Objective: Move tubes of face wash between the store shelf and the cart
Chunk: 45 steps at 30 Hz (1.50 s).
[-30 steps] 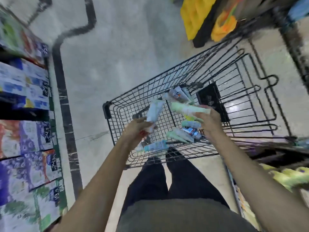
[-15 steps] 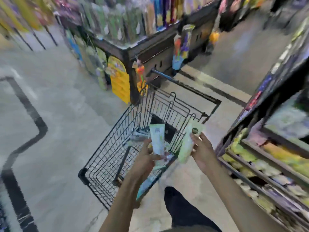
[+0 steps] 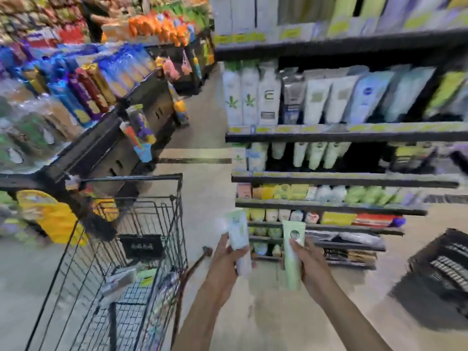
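Two tubes stand upright, left hand (image 3: 228,264) gripping one (image 3: 239,245), right hand (image 3: 307,262) the other (image 3: 292,252).

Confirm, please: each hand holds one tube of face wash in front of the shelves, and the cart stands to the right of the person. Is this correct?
Not quite. The head view shows the cart on the person's left, not the right. The rest holds: the left hand grips a whitish tube, the right hand a pale green tube, in front of the shelves.
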{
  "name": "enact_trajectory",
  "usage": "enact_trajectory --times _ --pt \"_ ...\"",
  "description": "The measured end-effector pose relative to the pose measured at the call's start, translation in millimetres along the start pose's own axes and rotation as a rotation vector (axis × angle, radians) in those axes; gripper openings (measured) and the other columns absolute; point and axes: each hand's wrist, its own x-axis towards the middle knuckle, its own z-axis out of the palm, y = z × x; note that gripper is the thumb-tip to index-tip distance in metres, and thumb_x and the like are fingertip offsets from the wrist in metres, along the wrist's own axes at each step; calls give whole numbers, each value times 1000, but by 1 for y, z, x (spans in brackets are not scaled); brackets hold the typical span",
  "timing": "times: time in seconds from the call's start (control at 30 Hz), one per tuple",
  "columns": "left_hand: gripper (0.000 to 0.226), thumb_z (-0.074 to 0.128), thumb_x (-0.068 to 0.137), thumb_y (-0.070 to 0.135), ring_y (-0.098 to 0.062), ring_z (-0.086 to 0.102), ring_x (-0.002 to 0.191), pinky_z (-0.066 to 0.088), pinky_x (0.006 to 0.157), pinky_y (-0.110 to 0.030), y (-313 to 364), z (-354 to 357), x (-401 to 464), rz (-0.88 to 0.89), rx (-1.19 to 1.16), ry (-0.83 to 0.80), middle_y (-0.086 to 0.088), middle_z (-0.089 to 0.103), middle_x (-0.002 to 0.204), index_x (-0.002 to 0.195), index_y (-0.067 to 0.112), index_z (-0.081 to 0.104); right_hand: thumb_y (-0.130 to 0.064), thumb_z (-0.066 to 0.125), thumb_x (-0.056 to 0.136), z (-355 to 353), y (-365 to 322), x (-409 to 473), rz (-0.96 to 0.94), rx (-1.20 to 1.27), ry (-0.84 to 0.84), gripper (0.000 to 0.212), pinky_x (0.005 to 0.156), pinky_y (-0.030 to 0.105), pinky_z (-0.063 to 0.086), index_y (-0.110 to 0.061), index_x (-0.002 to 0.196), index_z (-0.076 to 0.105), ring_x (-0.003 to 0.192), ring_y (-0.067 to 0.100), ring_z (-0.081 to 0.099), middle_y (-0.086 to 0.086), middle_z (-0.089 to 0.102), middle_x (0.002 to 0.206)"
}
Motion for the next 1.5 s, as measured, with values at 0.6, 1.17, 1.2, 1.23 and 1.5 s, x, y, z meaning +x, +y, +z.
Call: enact_trajectory --times 0.6,1.17,1.2,1.23,1.5 --pt "60 66 83 -17 -34 74 78 59 74 -51 -125 328 90 -155 93 -128 -18 77 102 134 13 55 -7 69 93 -293 -189 58 -162 38 169 35 72 48 57 -22 125 64 79 34 68 14 74 92" --pt "57 80 86 5 -31 73 96 58 92 -55 -98 449 192 154 236 -112 -5 76 110 130 32 55 -9 66 97 -318 -333 175 -324 -85 33 33 79 52 61 -23 126 64 90 29 73 7 77 107" --pt "54 78 88 5 -30 74 95 59 90 -53 -93 455 197 185 236 -90 -5 76 109 129 30 55 -7 65 97 -315 -343 180 -340 -89 15 33 74 47 62 -22 126 64 86 24 73 5 77 103" --pt "51 78 89 5 -29 74 94 59 89 -53 -87 462 200 210 237 -74 -4 76 109 128 28 54 -5 64 97 -312 -353 184 -352 -91 -3 32 69 42 60 -20 126 64 82 21 73 3 77 99" --pt "42 78 89 6 -23 72 106 62 89 -48 -37 505 227 464 247 -16 -2 73 118 122 24 60 -5 65 96 -302 -414 221 -427 -53 -116 35 68 40 59 -16 129 60 89 32 69 19 72 112"
